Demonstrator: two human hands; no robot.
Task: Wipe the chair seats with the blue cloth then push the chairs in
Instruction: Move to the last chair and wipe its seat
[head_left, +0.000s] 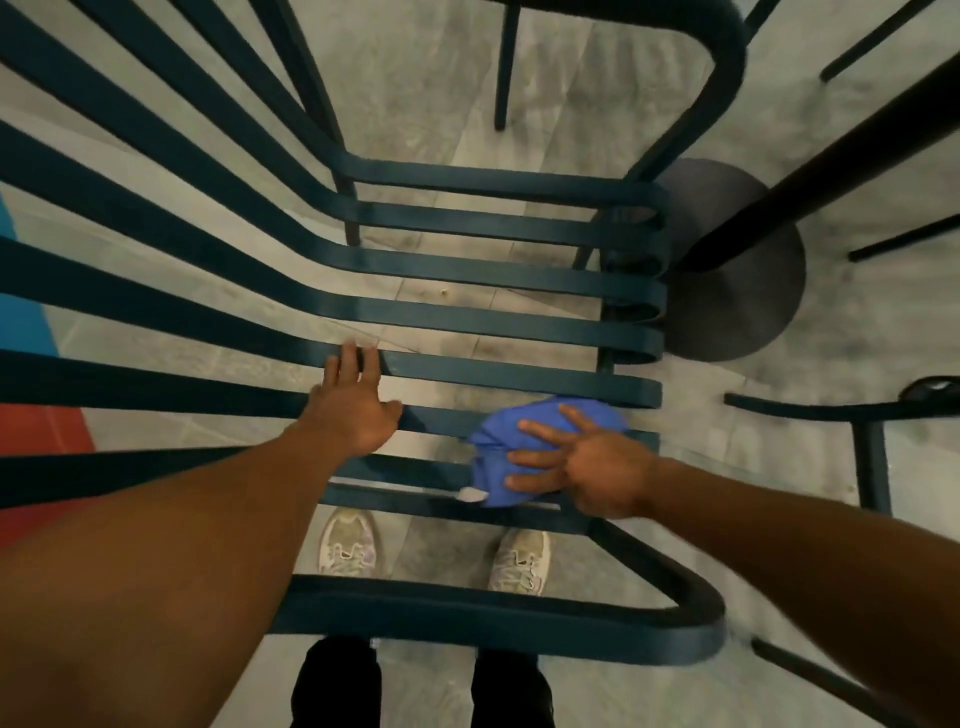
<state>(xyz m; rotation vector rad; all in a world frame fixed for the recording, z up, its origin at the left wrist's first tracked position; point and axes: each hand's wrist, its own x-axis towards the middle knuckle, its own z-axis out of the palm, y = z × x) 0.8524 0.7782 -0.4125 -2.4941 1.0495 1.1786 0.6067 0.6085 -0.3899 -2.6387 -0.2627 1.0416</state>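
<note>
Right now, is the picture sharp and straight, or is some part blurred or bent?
Head view: wide-angle lens bends the chair slats outward; the armrest near the bottom edge is smeared; the blue cloth under the right hand stays fairly sharp; lighting dim, no glare.

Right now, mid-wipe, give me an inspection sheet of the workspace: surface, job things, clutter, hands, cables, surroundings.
Surface: slatted dark seat, floor visible through the gaps.
Job's things: blue cloth bunched on the near slats; second chair at right.
Clutter: small crumb on the floor beneath.
Hands: left hand flat on the slats, holding nothing; right hand spread, pressing the cloth.
Cables: nothing seen.
Surroundings: round table base just beyond the seat; grey tile floor; shoes below.
</note>
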